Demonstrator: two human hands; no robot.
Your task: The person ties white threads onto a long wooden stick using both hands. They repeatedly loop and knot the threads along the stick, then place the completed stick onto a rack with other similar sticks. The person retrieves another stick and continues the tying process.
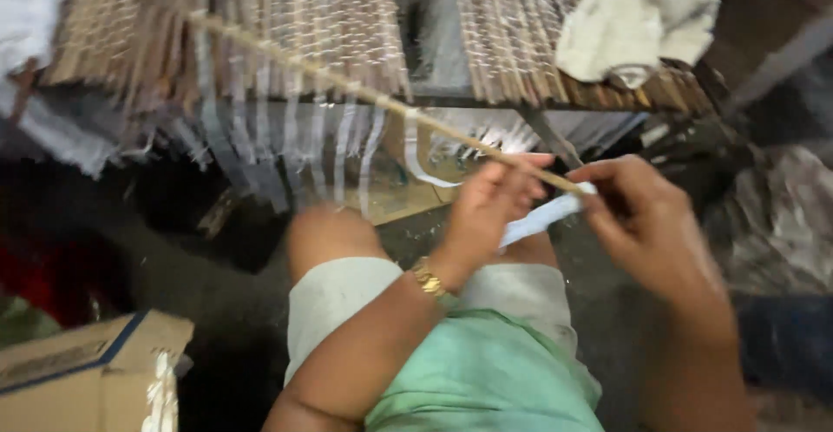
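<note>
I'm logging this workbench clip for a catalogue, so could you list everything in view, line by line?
Woven stick mats: two, tan and brown, on the frame at top.
Long thin stick: one, pale tan, slanting from upper left down to the hands.
White strips: many, hanging from the stick and the mat edge.
Cloth: one, off-white, crumpled on the right mat.
Cardboard box: one, brown, bottom left.
Bracelet: one, gold, left wrist.
Left hand: grips the stick and a white strip.
Right hand: pinches the stick's near end.

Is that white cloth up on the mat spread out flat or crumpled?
Crumpled. The white cloth sits bunched in a lumpy heap with folds on the woven stick mat, not laid flat.
</note>
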